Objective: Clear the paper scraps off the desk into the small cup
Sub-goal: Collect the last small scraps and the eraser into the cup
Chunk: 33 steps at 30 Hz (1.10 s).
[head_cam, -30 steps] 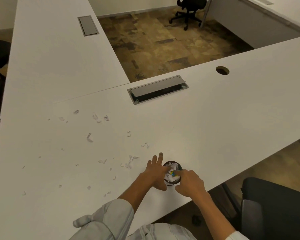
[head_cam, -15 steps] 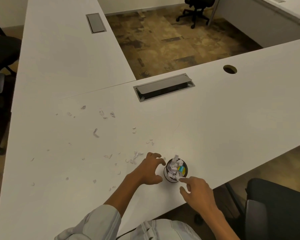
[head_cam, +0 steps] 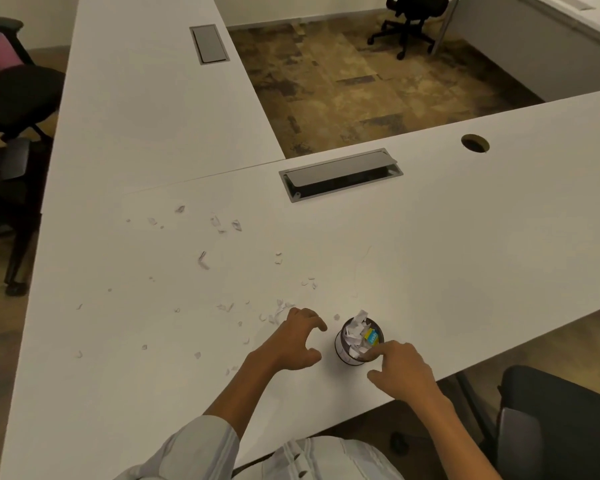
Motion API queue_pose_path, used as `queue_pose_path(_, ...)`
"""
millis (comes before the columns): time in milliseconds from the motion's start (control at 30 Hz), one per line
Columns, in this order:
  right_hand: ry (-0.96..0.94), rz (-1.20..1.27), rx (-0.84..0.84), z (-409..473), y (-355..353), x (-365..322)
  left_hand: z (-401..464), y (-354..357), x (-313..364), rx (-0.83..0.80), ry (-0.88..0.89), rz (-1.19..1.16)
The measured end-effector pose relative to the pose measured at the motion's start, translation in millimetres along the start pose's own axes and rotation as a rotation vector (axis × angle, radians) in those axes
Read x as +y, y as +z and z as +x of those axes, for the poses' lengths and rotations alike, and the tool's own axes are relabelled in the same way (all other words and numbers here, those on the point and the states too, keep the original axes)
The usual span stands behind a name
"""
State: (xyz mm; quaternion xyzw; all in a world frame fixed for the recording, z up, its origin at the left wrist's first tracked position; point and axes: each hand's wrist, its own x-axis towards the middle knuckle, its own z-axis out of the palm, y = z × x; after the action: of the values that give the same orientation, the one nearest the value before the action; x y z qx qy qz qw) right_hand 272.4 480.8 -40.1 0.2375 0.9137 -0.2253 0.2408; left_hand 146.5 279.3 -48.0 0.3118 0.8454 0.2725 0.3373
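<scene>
A small dark cup (head_cam: 347,355) stands near the front edge of the white desk (head_cam: 465,258), stuffed with white paper scraps and a yellow-blue piece. My left hand (head_cam: 293,342) hovers just left of the cup, fingers curled apart, holding nothing. My right hand (head_cam: 400,370) is at the cup's right side, its index finger touching the rim and the scraps inside. Several small paper scraps (head_cam: 203,259) lie scattered over the desk to the left and behind, the nearest clump (head_cam: 279,310) just beyond my left fingers.
A grey cable tray (head_cam: 340,174) is set into the desk behind the cup, with a round cable hole (head_cam: 475,143) to the right. A black chair (head_cam: 561,424) sits at the front right, another chair (head_cam: 11,109) at the far left.
My left hand has come off the cup and curled beside it. My right hand drew back from the cup, then returned with its index finger on the rim. The camera view shifted left.
</scene>
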Motion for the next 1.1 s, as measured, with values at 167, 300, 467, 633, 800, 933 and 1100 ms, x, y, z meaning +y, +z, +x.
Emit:
queue_pose_path(167,-0.039,0.233,0.201,-5.7,-25.9,4.6,-6.7,-7.0,-12.5,0.06,-0.034,-0.065)
queue_pose_path(300,-0.132,0.131,0.231,23.0,-28.1,-8.0,-12.6,-7.2,-24.1,0.088,-0.047,-0.074)
queue_pose_path(467,-0.149,0.146,0.107,71.9,-28.4,-3.3,-19.9,-3.6,-29.2,0.114,-0.06,-0.08)
queue_pose_path(633,-0.175,0.105,0.2,68.2,-15.8,-9.1,-23.4,3.7,-34.2,0.105,-0.062,-0.08)
queue_pose_path(800,-0.265,-0.043,0.457,42.0,-1.3,-5.2,-23.6,7.3,-39.6,0.117,-0.071,-0.081)
queue_pose_path(933,-0.293,-0.165,0.54,31.3,17.0,-2.2,-22.3,8.1,-40.7,0.125,-0.071,-0.084)
queue_pose_path(1100,-0.239,-0.275,0.533,34.6,36.1,-6.9,-22.5,9.2,-42.1,0.131,-0.066,-0.087)
